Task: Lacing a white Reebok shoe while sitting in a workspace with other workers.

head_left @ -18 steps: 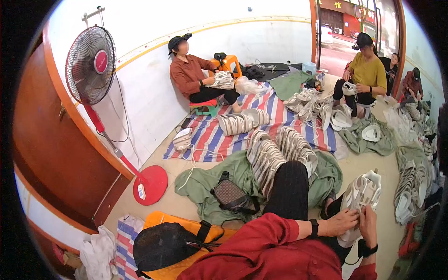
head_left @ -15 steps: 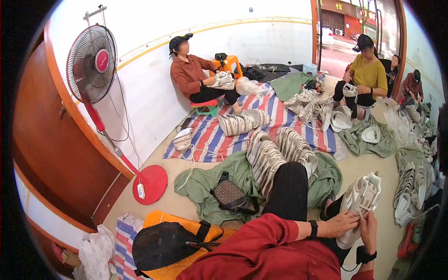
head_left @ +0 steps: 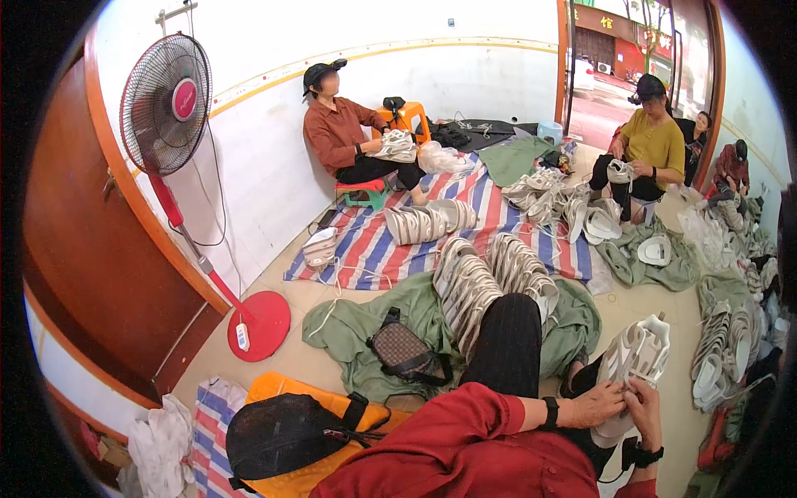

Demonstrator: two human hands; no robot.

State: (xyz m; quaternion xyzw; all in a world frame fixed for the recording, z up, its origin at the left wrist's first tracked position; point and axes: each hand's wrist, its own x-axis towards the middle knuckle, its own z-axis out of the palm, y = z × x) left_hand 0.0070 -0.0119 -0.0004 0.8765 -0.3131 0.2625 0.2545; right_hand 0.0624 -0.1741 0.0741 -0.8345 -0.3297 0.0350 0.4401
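Observation:
A white and beige shoe upper (head_left: 636, 353) rests over my lap at the lower right, its collar pointing away from me. My left hand (head_left: 596, 405) reaches across its left side, fingers closed on the upper near the lacing. From the right, my right hand (head_left: 645, 412) pinches at the same spot, thumb and fingertips bent together against the upper. Whether a lace is between the fingertips is too small to tell. Nested rows of similar shoe uppers (head_left: 466, 286) stand just beyond my knee on a green cloth (head_left: 390, 300).
A brown checked bag (head_left: 406, 349) lies on the cloth. At left stands a fan (head_left: 166, 104) on a red base. A black mesh bag (head_left: 282, 436) is beside me. Co-workers (head_left: 344, 137) (head_left: 652, 141) sit beyond the striped sheet (head_left: 365, 249); more uppers (head_left: 721, 349) are stacked at right.
The view has shifted slightly, moving most things a little leftward. My hands stay at the same part of the shoe upper, with small finger movements.

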